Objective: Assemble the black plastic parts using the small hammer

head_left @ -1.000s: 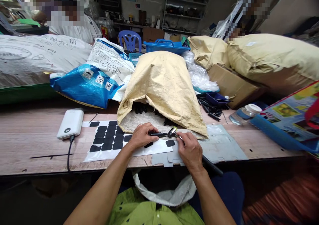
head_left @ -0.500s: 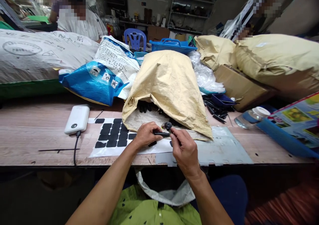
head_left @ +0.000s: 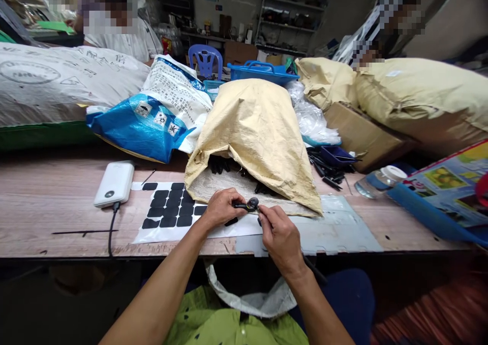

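Note:
My left hand (head_left: 223, 208) is closed around a slender black piece (head_left: 240, 204) that points right, over the mouth of the tan sack (head_left: 263, 113). My right hand (head_left: 281, 235) pinches a black round-headed tool (head_left: 252, 202); its head lies against the right end of the black piece. Most of the tool's handle is hidden by the fingers. Below the hands lies a white sheet (head_left: 163, 235) bearing rows of black rounded patches (head_left: 172, 210). Dark slender pieces (head_left: 219, 166) show inside the sack's mouth.
A white power bank (head_left: 114, 183) with a cable lies at left. Blue-and-white sack (head_left: 141, 126) and white sack (head_left: 76, 88) stand behind it. At right are black pieces (head_left: 328, 174), a clear jar (head_left: 381, 181) and a blue tray (head_left: 423, 207). A person (head_left: 122, 42) sits across the table.
The tool's round head has come down and slightly left onto the end of the black piece. My right hand has moved a little lower, while my left hand stays nearly still.

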Demonstrator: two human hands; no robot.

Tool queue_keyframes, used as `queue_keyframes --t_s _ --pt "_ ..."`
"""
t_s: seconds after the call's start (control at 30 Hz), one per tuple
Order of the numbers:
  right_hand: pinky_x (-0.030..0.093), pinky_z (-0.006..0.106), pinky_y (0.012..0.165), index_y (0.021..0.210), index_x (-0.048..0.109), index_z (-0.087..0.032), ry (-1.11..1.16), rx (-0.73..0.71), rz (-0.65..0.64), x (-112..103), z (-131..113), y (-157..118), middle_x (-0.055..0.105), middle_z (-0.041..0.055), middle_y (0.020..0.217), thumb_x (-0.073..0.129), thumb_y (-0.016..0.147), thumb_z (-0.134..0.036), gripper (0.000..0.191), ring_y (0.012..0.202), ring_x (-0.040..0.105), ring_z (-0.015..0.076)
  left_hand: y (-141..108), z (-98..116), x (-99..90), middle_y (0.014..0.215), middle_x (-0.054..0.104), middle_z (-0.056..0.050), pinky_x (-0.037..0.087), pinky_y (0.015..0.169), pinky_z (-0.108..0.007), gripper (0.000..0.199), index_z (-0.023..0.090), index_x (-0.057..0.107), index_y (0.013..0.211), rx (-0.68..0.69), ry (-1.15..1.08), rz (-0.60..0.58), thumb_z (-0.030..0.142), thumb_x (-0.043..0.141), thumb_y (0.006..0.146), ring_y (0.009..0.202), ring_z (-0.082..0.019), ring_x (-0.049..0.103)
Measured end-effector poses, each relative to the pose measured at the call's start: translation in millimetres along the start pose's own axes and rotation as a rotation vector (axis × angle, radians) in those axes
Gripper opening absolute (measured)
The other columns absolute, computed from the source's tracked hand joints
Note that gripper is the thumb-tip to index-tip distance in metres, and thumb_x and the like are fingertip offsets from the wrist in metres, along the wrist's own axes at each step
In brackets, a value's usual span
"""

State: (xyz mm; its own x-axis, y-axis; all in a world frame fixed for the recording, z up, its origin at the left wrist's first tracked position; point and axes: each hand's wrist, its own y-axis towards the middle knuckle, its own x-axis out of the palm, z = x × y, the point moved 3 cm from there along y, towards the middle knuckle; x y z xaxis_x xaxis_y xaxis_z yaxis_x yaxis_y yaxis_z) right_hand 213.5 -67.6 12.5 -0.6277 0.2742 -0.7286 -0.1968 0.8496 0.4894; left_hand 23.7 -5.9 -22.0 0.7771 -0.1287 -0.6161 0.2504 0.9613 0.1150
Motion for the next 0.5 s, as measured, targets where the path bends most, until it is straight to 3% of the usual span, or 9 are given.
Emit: queue_keyframes --t_s 0.23,0.37,0.5 --pt "0.051 0.032 0.089 0.118 0.070 -0.021 -0.041 0.016 0.112 -14 18 4 0.071 0.0071 0.103 0.050 0.101 -0.026 0.027 0.097 0.066 0.0206 -1 6 -4.0 0.088 0.070 0.002 0.046 0.078 -0.027 0.021 0.023 0.078 0.091 0.022 0.053 -0.009 0.025 0.078 0.070 0.082 -0.017 0.064" --pt "0.049 0.032 0.085 0.113 0.072 -0.022 -0.224 0.066 0.088 -12 44 -1 0.070 0.0055 0.096 0.054 0.097 -0.024 0.025 0.093 0.064 0.0213 -2 8 -6.6 0.088 0.069 0.001 0.046 0.076 -0.028 0.024 0.022 0.076 0.091 0.033 0.056 -0.033 0.024 0.077 0.067 0.080 -0.017 0.063" --pt "0.046 0.033 0.084 0.109 0.073 -0.022 -0.323 0.081 0.082 -4 58 -11 0.067 0.0055 0.092 0.054 0.096 -0.023 0.023 0.091 0.060 0.0218 -2 6 -6.4 0.084 0.066 0.001 0.045 0.074 -0.026 0.012 0.020 0.075 0.083 0.019 -0.008 -0.022 0.026 0.074 0.073 0.078 -0.016 0.062"
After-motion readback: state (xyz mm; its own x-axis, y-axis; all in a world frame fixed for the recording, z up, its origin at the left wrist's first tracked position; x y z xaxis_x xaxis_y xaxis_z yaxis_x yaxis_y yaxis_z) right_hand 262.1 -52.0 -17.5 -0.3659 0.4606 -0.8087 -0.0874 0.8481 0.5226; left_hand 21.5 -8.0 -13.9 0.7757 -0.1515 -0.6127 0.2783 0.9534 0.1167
